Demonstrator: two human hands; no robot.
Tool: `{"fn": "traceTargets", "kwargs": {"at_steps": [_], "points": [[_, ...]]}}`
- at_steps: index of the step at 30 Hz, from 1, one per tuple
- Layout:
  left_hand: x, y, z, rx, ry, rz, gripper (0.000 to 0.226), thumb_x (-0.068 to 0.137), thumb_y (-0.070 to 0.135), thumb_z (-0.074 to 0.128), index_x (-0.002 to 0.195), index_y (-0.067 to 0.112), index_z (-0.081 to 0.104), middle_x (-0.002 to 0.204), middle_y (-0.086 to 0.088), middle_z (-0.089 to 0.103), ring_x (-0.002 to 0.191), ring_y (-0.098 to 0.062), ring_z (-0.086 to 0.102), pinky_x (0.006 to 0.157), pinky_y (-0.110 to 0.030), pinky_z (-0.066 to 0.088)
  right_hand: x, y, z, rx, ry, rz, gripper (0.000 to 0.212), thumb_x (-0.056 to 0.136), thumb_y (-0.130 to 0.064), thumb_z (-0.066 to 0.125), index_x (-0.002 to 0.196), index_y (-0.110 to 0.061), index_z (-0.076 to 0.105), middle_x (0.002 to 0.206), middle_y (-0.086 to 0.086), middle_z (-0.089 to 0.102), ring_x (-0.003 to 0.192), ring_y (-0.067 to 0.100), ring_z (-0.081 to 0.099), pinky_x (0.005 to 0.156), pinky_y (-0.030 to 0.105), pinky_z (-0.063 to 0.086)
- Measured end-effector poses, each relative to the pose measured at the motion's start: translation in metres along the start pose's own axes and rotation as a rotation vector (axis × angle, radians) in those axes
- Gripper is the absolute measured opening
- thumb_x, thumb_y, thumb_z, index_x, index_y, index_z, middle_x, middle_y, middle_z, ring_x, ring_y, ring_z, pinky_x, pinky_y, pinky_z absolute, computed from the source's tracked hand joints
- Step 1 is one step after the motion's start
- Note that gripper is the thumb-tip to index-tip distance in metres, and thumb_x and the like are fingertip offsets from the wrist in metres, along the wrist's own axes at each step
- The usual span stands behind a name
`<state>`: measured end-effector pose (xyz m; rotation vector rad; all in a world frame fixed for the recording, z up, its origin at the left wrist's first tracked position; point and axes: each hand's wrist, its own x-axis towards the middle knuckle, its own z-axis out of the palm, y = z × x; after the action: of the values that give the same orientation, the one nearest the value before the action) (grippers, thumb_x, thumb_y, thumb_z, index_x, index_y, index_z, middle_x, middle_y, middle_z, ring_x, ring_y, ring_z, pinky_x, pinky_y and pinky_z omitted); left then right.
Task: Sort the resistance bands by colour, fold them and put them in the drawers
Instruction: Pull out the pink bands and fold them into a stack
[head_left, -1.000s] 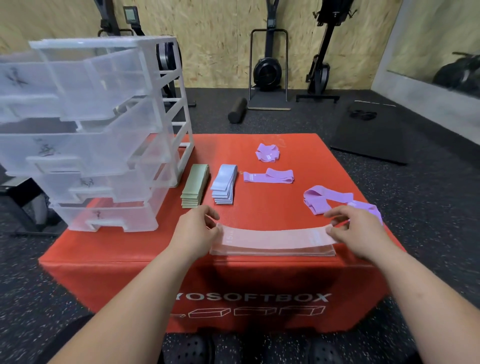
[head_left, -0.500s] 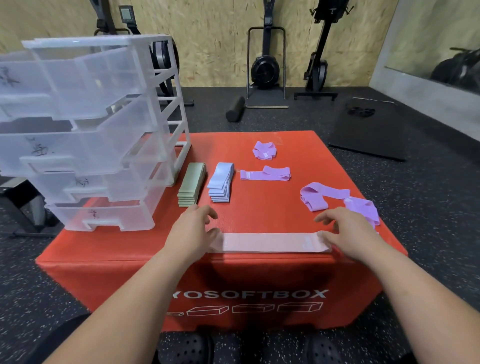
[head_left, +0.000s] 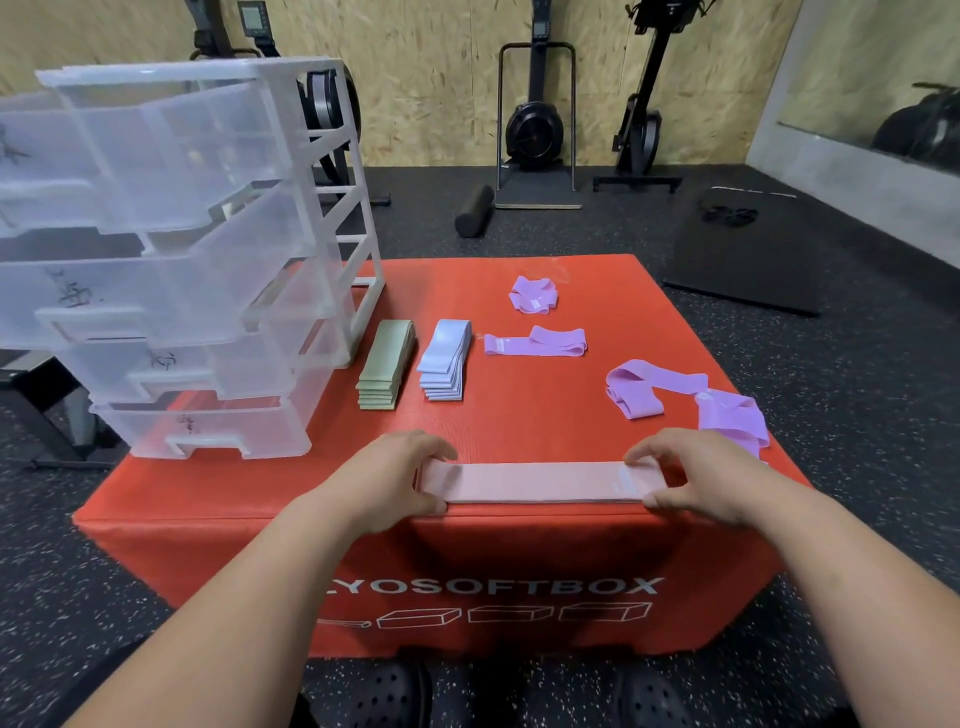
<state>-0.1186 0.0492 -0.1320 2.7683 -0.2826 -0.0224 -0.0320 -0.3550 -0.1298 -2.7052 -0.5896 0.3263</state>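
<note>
A person stood at a red soft box (head_left: 519, 415) on a speckled black gym floor, seen from their own head looking down.

A flat stack of pink bands (head_left: 535, 482) lay lengthways along the near edge of the box top. The left hand (head_left: 384, 483) gripped its left end, with fingers curled over the top and the thumb against the near edge. The right hand (head_left: 696, 478) held the right end the same way, fingers on top and thumb at the near edge.

Behind the left hand, a folded green stack (head_left: 387, 371) and a folded pale blue stack (head_left: 445, 366) lay side by side, close but not touching. To their right, 4 purple bands lay loose and unfolded: 1 crumpled at the far side (head_left: 532, 294), 1 stretched out just beside the blue stack (head_left: 535, 343), 1 looped near the right edge (head_left: 634, 389), and 1 just behind the right hand (head_left: 732, 415).

A clear plastic drawer unit (head_left: 182, 260) stood on the left of the box, its 4 drawers sticking out forward of the white frame, each with a black scribble on its front.

Rowing machines (head_left: 535, 124) stood against a chipboard wall.
</note>
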Motion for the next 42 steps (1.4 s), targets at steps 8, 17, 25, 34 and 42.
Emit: {"fn": "traceTargets", "kwargs": {"at_steps": [8, 17, 25, 34, 42], "points": [[0.000, 0.000, -0.002, -0.007, 0.008, -0.014, 0.069, 0.075, 0.043, 0.091, 0.138, 0.038, 0.062, 0.129, 0.018, 0.066, 0.112, -0.008, 0.059, 0.097, -0.031, 0.051, -0.001, 0.000, -0.001, -0.014, 0.007, 0.007, 0.054, 0.072, -0.032, 0.094, 0.118, -0.044, 0.068, 0.120, -0.021, 0.067, 0.109, 0.002, 0.061, 0.095, 0.022, 0.047], [0.003, -0.001, 0.003, 0.017, 0.074, 0.059, 0.064, 0.076, 0.052, 0.086, 0.134, 0.038, 0.064, 0.127, 0.018, 0.062, 0.117, -0.009, 0.057, 0.099, -0.034, 0.051, -0.004, -0.004, -0.008, 0.176, 0.064, 0.102, 0.051, 0.080, -0.045, 0.087, 0.126, -0.039, 0.067, 0.121, -0.018, 0.068, 0.105, -0.002, 0.064, 0.092, 0.020, 0.047], [0.018, 0.030, 0.024, 0.098, 0.110, 0.216, 0.033, 0.085, 0.049, 0.075, 0.116, 0.038, 0.073, 0.119, 0.016, 0.065, 0.109, -0.013, 0.056, 0.094, -0.035, 0.051, 0.008, -0.010, 0.006, 0.165, 0.070, 0.349, 0.044, 0.073, -0.031, 0.089, 0.113, -0.025, 0.069, 0.085, -0.009, 0.073, 0.082, 0.009, 0.068, 0.064, 0.024, 0.044], [0.025, 0.030, 0.025, 0.057, 0.014, 0.163, 0.027, 0.084, 0.046, 0.076, 0.110, 0.041, 0.069, 0.106, 0.018, 0.059, 0.097, -0.009, 0.057, 0.082, -0.038, 0.055, 0.014, -0.013, -0.003, 0.251, 0.033, 0.407, 0.025, 0.058, -0.021, 0.091, 0.076, -0.016, 0.075, 0.073, -0.006, 0.072, 0.068, 0.019, 0.067, 0.064, 0.034, 0.053], [0.033, 0.035, 0.026, 0.099, 0.010, 0.123, 0.037, 0.079, 0.044, 0.083, 0.114, 0.038, 0.071, 0.120, 0.015, 0.058, 0.114, -0.014, 0.049, 0.097, -0.033, 0.047, 0.014, -0.017, -0.013, 0.649, 0.029, 0.337, 0.033, 0.074, 0.005, 0.081, 0.100, -0.013, 0.072, 0.082, 0.010, 0.067, 0.070, 0.021, 0.065, 0.067, 0.036, 0.061]]}}
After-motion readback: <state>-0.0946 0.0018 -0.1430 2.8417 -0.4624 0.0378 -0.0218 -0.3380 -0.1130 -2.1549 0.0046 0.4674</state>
